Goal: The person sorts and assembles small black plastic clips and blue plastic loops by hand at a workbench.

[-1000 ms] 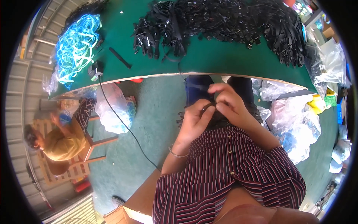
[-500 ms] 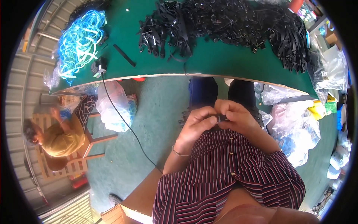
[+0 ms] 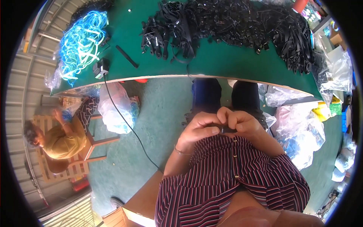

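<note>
Left hand [image 3: 199, 127] and right hand [image 3: 242, 123] have dipped a touch toward the striped shirt [image 3: 234, 162], and more of the little black piece [image 3: 226, 130] shows; to me that reads as it being turned in place, still getting worked on; left's nearly closed, thumb and finger pinching one end; right's curled tight at the other; can't tell what the tucked fingers grip; the piece is off the tabletop [image 3: 160, 69], past its near edge. Count: two hands, one held piece; one loose strip [image 3: 126, 56] and one black box [image 3: 100, 68] by the near edge, left side; one heap of blue cords [image 3: 82, 41] at the left edge; black straps [image 3: 234, 26] toward the right corner, too tangled to count; one co-worker [image 3: 64, 142].
</note>
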The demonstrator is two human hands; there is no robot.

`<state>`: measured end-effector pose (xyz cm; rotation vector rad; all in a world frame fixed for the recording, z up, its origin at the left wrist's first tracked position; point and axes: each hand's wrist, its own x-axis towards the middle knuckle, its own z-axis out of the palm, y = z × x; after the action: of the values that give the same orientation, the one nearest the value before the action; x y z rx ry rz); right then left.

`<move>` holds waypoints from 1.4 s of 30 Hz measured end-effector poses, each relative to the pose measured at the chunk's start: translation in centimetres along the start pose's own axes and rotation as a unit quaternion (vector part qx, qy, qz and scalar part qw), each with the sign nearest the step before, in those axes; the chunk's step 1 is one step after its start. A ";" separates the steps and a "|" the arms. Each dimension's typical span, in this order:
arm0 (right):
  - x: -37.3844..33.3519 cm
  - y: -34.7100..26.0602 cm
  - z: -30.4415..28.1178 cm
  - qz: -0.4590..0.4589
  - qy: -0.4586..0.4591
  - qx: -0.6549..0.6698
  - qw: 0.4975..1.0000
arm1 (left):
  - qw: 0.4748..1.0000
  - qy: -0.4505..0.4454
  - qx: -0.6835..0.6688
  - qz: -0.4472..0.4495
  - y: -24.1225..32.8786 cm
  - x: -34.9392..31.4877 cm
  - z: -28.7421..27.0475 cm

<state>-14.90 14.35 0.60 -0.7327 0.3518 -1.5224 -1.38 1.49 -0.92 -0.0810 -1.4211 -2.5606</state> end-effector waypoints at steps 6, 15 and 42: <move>0.0 0.7 -0.4 -0.026 -0.043 -0.019 0.999 | 0.997 -0.033 0.071 0.027 -0.5 -0.1 -1.2; 1.2 -1.9 -0.5 -0.014 0.133 -0.224 0.965 | 0.969 0.217 0.121 -0.009 1.1 1.0 1.6; 2.3 -1.8 -1.0 -0.097 0.120 -0.526 0.836 | 0.986 0.151 -0.044 -0.063 1.3 1.0 0.2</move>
<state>-16.84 12.11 1.54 -1.4575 1.4104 -1.5499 -2.08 0.88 0.40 0.3797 -1.2347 -2.5952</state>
